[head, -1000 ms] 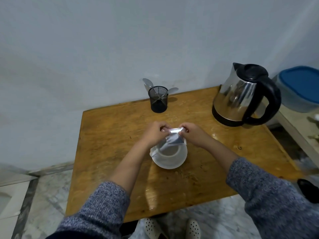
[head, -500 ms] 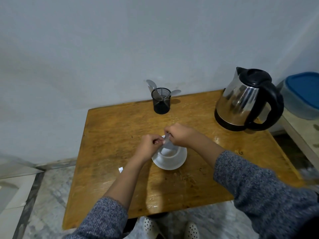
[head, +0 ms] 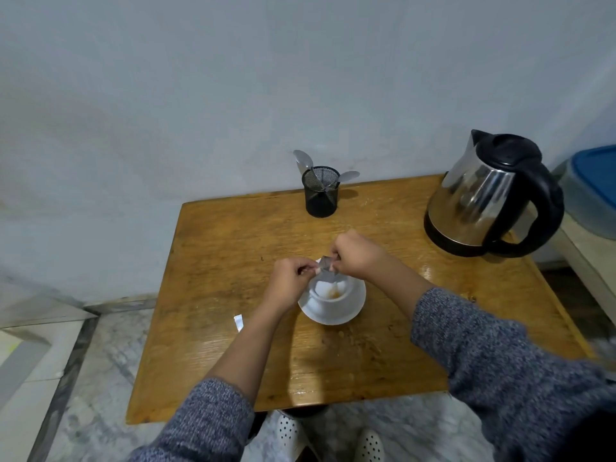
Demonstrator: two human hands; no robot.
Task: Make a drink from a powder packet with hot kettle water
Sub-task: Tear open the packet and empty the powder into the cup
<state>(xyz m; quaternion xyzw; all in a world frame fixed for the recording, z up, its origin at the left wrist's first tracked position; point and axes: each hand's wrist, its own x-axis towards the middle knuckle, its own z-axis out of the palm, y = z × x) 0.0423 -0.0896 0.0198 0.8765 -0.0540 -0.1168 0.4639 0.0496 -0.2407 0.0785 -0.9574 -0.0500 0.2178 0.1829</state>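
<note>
Brown powder (head: 334,295) now in cup (head: 328,300), packet (head: 328,270) tipped over it

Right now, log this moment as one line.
step: emptying packet | left hand, right hand: grip packet | cup: brown powder inside | kettle: untouched

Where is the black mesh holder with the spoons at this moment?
In the head view, the black mesh holder stands at the table's far edge near the wall, beyond the cup and left of the kettle.

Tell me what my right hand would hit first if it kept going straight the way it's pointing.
Probably your left hand. The right hand points leftward across the cup, both pinching the packet between them, though depth is unclear.
</note>
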